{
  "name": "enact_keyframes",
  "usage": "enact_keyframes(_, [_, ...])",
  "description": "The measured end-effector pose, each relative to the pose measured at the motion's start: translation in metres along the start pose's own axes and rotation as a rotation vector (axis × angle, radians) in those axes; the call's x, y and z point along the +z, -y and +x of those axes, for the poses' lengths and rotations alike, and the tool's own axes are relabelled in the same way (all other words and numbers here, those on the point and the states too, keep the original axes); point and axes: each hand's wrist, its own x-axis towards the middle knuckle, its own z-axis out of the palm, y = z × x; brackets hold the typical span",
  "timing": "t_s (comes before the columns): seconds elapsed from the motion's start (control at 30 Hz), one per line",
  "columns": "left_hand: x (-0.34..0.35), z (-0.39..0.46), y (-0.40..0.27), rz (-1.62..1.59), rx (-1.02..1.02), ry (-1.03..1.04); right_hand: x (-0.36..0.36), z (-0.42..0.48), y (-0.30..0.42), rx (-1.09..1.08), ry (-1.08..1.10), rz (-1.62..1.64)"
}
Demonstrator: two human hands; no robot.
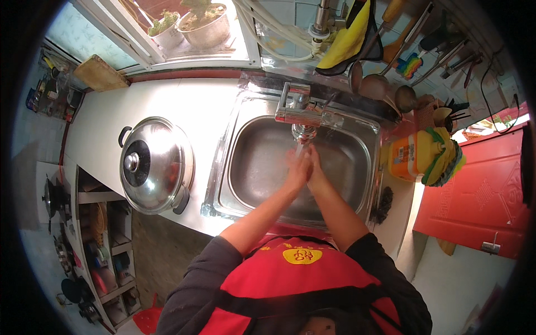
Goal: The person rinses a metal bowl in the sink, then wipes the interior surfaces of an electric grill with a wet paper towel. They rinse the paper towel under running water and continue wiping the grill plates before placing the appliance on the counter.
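Over the stainless steel sink (259, 176), my left hand (298, 167) and my right hand (315, 161) are pressed close together, touching each other. They are right below the spout of a chrome faucet (302, 113), and a thin stream of water (300, 149) falls onto them. My fingers are blurred and partly overlap. Between the palms nothing can be made out, so whether something small is held there is hidden. Both forearms reach in over the sink's near edge, with dark sleeves pushed up.
A lidded steel pot (157, 165) stands on the white counter (209, 109) to the left. Right of the sink are a dark scouring pad (383, 205) and a yellow jug (404, 155) with cloths on it. Ladles (374, 87) hang at the back right, by a yellow cloth (349, 42).
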Motion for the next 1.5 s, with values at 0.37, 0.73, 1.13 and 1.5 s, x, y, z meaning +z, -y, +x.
enact_keyframes(0.37, [-0.021, -0.002, -0.028, 0.254, 0.273, 0.028, -0.041, 0.048, -0.012, -0.178, 0.130, 0.020])
enact_keyframes(0.73, [-0.025, -0.019, -0.076, 0.208, 0.453, -0.009, -0.022, 0.017, 0.012, -0.068, 0.191, -0.117])
enact_keyframes(1.13, [-0.050, 0.000, -0.093, -1.290, -0.717, 0.186, 0.055, 0.036, 0.109, -0.515, 0.116, -0.668])
enact_keyframes(1.5, [-0.058, 0.024, -0.052, -1.086, -0.735, 0.404, -0.041, -0.009, 0.080, -0.167, 0.080, -0.592])
